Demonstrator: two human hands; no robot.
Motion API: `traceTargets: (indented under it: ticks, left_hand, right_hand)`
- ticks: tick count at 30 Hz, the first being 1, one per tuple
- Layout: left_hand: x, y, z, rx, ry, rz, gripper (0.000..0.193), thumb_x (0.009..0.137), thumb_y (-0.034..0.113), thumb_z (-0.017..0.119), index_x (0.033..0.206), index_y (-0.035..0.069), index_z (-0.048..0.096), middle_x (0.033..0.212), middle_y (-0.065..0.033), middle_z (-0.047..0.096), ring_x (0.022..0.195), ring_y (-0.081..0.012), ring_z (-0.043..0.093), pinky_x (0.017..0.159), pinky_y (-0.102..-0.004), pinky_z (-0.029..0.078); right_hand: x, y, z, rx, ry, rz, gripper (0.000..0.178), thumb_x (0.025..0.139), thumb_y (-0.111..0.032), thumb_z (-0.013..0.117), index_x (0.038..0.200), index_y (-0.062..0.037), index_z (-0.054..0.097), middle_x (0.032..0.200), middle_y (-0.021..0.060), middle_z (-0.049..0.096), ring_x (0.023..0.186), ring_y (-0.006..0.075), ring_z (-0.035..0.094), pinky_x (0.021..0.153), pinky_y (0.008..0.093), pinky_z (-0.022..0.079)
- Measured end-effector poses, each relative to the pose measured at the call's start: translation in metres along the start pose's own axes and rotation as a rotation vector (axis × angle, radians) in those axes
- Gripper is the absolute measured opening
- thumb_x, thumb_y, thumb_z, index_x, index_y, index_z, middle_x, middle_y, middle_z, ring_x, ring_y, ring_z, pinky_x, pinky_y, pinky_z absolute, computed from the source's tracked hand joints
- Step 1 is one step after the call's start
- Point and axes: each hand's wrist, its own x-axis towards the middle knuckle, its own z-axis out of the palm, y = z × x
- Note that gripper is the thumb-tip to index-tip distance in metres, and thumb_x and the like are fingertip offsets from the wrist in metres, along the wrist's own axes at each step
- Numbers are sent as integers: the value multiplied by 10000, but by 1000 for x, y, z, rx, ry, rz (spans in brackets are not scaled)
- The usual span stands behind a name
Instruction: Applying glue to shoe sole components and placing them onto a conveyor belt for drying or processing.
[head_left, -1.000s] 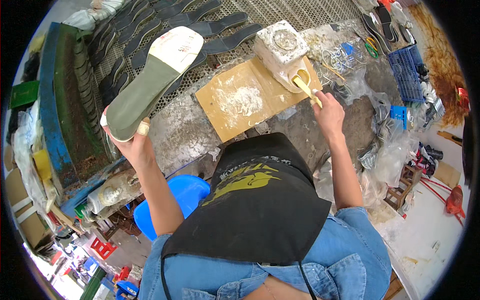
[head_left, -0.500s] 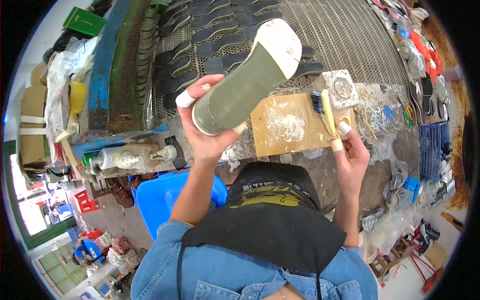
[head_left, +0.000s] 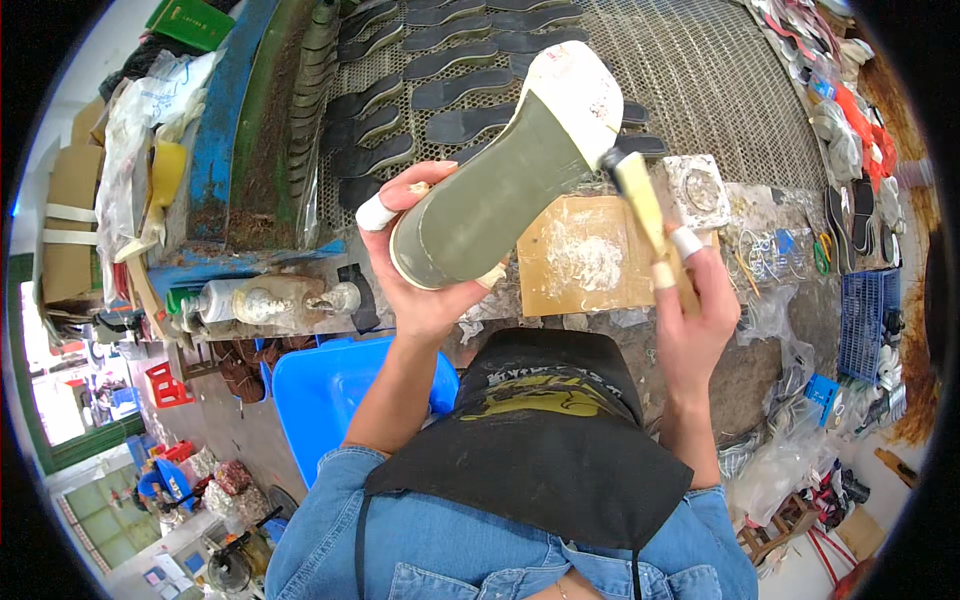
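Note:
My left hand (head_left: 425, 305) grips a shoe sole (head_left: 500, 190) by its rounded heel end, thumb on one edge and fingers on the other. The sole is olive green with a white, faintly marked toe end, and it is tilted up to the right above the bench. White wraps cover some fingertips of both hands. In my right hand (head_left: 695, 310) is a brush (head_left: 640, 200) with dark bristles and a cream handle, held between thumb and fingers. The bristles are at the lower edge of the white end; whether they touch it I cannot tell.
Several dark soles (head_left: 460, 90) lie in rows on a mesh rack (head_left: 690, 90). A white-smeared board (head_left: 550, 270) lies on the bench beside a crusted block-shaped container (head_left: 697, 190). Coated bottles (head_left: 270, 305) lie left, above a blue bin (head_left: 330, 390). Green-handled scissors (head_left: 822, 254) lie right.
The brush has moved left and up from over the board to the edge of the sole's white end. The sole has shifted slightly right and down in view.

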Motion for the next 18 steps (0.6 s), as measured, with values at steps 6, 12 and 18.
traceTargets:
  ticks: [6, 12, 18]
  left_hand:
    - [2, 2, -5, -10, 4, -3, 810, 586, 78, 860, 1254, 108, 402, 1297, -229, 452, 1180, -281, 512, 973, -435, 456]
    - [15, 6, -12, -3, -165, 5, 750, 584, 73, 884, 1209, 97, 470, 1271, -214, 496, 1145, -281, 545, 953, -417, 469]
    - [15, 10, -11, -10, -269, 23, 725, 581, 111, 907, 1185, 75, 506, 1277, -218, 499, 1151, -290, 544, 950, -409, 468]
  right_hand:
    - [-2, 10, 3, 39, -60, 15, 355, 746, -2, 680, 1099, -34, 680, 858, 107, 609, 715, 208, 597, 653, 311, 480]
    - [19, -10, -14, 87, 12, -38, 355, 763, 9, 680, 1115, -34, 679, 823, 69, 595, 690, 161, 568, 617, 286, 448]
    - [36, -43, -6, 266, -204, -160, 354, 743, -23, 704, 1097, -30, 687, 755, 73, 576, 625, 165, 550, 560, 279, 417]
